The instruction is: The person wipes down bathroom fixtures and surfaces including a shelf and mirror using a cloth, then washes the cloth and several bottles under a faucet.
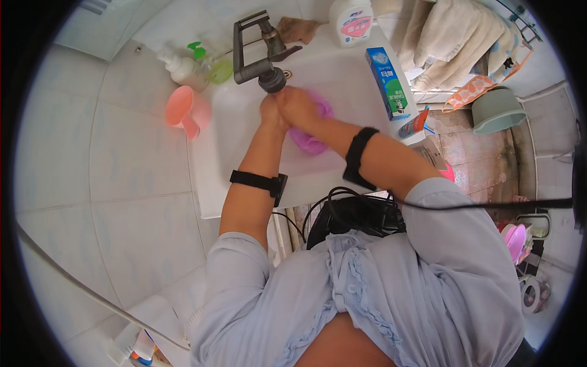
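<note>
My left hand (270,111) and my right hand (299,108) are together under the spout head of a dark metal faucet (272,80), over a white washbasin (238,183). The hands touch, and the right one overlaps the left. Their fingers are partly hidden under the faucet and behind each other, so whether they hold anything cannot be told. A purple-pink cloth or mesh item (309,141) lies in the basin just beside and partly beneath my right hand and wrist. Black straps circle both forearms.
On the basin's left stand a pink plastic dipper (179,108), a white pump bottle (183,69) and a green-topped dispenser (221,70). A white bottle (352,25), a toothpaste box (388,85) and a tube (414,123) are on its right. Towels (454,36) hang beyond; a bucket (497,112) is farther right.
</note>
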Demonstrator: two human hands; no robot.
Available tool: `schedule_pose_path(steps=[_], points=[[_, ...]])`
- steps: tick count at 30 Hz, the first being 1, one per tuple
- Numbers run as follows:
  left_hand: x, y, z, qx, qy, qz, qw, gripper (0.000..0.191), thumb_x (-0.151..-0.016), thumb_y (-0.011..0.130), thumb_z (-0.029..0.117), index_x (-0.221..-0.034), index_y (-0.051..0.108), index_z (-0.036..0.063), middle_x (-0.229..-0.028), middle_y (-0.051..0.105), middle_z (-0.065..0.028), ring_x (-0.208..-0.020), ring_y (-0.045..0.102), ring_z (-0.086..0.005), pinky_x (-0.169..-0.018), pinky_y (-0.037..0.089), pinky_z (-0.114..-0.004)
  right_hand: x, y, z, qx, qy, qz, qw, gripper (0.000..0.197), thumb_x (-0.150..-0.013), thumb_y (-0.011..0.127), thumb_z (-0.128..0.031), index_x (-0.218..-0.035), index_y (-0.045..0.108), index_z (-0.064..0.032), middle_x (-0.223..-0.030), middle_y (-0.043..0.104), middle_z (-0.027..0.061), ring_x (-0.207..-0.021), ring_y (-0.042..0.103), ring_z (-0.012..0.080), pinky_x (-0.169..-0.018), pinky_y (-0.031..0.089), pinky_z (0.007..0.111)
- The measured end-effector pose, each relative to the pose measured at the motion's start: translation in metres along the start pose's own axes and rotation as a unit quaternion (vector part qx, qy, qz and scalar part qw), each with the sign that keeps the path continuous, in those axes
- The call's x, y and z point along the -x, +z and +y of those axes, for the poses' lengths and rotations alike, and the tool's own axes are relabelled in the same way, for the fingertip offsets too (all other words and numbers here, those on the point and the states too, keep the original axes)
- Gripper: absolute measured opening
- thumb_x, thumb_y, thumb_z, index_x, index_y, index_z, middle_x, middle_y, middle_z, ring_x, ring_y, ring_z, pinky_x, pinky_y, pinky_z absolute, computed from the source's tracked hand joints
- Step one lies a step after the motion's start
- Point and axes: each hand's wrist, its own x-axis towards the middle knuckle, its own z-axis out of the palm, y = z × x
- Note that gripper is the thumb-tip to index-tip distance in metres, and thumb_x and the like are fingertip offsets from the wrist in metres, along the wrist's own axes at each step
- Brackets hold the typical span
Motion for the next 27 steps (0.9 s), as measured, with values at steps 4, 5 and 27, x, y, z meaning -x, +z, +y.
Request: schedule_pose_path(steps=[4, 5, 27], points=[[0.007, 0.025, -0.004, -0.127, 0.033, 0.087, 0.988, 0.029, -0.087, 0.038, 0.026, -0.098, 0.046, 0.0011, -0.096, 0.053, -0.0125, -0.086, 0.054, -0.0242, -0.074, 0.045, -0.035, 0.0, -0.023, -0.012, -0.041, 0.058, -0.054, 0.996, 0.037, -0.082, 0.036, -0.028, -0.077, 0.057, 0.0015, -0.08, 0.057, 0.0203, -0.078, 0.053, 0.0369, -0.071, 0.041, 0.042], [-0.003, 0.0, 0.003, -0.125, 0.036, 0.088, 0.988, 0.029, -0.087, 0.038, 0.026, -0.098, 0.046, 0.0011, -0.096, 0.053, -0.0125, -0.086, 0.054, -0.0242, -0.074, 0.045, -0.035, 0.003, -0.017, -0.017, -0.017, 0.013, -0.022, 1.0, 0.039, -0.084, 0.033, -0.027, -0.074, 0.057, 0.0016, -0.078, 0.058, 0.0205, -0.077, 0.054, 0.0365, -0.07, 0.041, 0.042], [0.006, 0.012, 0.025, -0.17, -0.019, 0.118, 0.978, 0.021, -0.081, 0.047, 0.013, -0.099, 0.049, 0.0025, -0.092, 0.055, -0.0094, -0.082, 0.056, -0.0197, -0.071, 0.047, -0.035, 0.003, -0.032, -0.049, -0.022, 0.126, -0.088, 0.988, 0.028, -0.075, 0.044, -0.026, -0.083, 0.06, -0.0035, -0.086, 0.058, 0.019, -0.083, 0.055, 0.0344, -0.073, 0.043, 0.041]])
